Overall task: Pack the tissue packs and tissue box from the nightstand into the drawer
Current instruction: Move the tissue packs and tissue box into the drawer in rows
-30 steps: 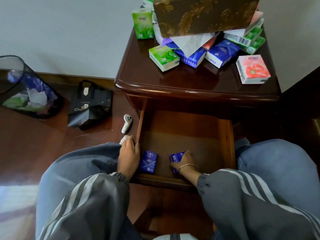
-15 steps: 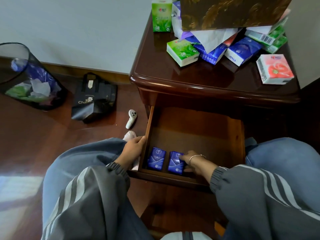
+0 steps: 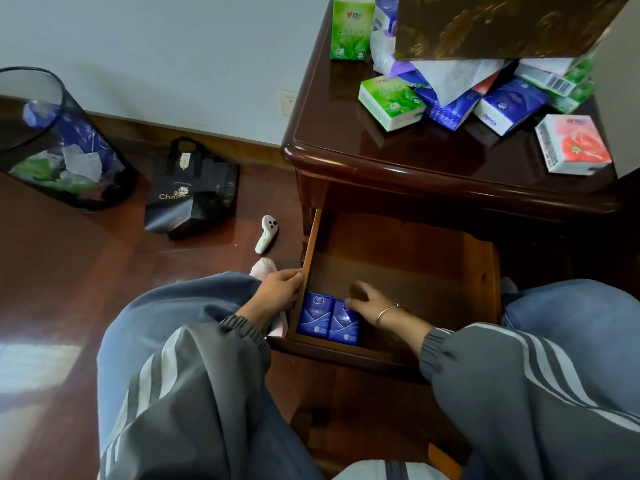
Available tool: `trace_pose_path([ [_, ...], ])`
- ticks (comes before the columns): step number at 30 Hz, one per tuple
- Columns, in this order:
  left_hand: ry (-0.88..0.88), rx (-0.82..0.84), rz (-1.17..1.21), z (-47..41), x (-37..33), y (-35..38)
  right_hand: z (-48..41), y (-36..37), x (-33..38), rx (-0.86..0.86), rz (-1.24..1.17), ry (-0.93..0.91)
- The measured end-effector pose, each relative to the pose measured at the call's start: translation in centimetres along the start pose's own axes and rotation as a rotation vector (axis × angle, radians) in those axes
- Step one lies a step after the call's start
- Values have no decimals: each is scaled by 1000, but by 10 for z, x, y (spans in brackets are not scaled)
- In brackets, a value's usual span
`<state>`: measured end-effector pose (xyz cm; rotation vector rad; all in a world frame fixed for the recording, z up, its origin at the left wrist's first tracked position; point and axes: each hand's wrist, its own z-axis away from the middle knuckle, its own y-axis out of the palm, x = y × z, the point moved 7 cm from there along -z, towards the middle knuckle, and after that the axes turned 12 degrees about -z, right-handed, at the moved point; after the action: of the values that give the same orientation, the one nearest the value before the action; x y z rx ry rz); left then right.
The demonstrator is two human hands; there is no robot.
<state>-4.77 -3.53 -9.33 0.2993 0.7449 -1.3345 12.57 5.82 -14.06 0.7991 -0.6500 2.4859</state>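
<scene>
The left hand [image 3: 277, 289] clamps the drawer [image 3: 311, 244] wall; the right hand [image 3: 370, 303], grip apart, touches a blue pack [image 3: 341, 323]. It looks light and squashy, best pinched across its flat faces.

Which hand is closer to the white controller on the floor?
Left. The left hand holds the drawer by its left wall, close to the white controller; the right hand is inside the drawer, farther right, touching a blue tissue pack.
</scene>
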Motion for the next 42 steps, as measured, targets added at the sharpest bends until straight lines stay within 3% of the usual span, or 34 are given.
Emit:
trace_pose_path([
  [6,13,-2,-3,2,0,1,-7,39,15,163,192,-131],
  [13,39,-15,-82,-1,-2,0,-11,43,11,263,239,-69],
  [18,56,-57,-167,-3,-7,1,-4,23,19,103,84,-135],
  [24,82,-198,-334,4,-26,7,37,-11,38,24,303,-224],
  [27,110,-307,-456,13,-51,1,78,-38,73,-5,336,-355],
  [31,204,-519,-515,38,-100,-19,144,-101,121,-183,151,-596],
  [36,349,-605,-610,74,-160,-39,208,-206,142,-688,60,-856],
  [39,434,-542,-723,85,-191,-34,210,-262,136,-933,105,-831],
  [42,564,-574,-741,94,-224,-24,187,-298,128,-989,175,-722],
])
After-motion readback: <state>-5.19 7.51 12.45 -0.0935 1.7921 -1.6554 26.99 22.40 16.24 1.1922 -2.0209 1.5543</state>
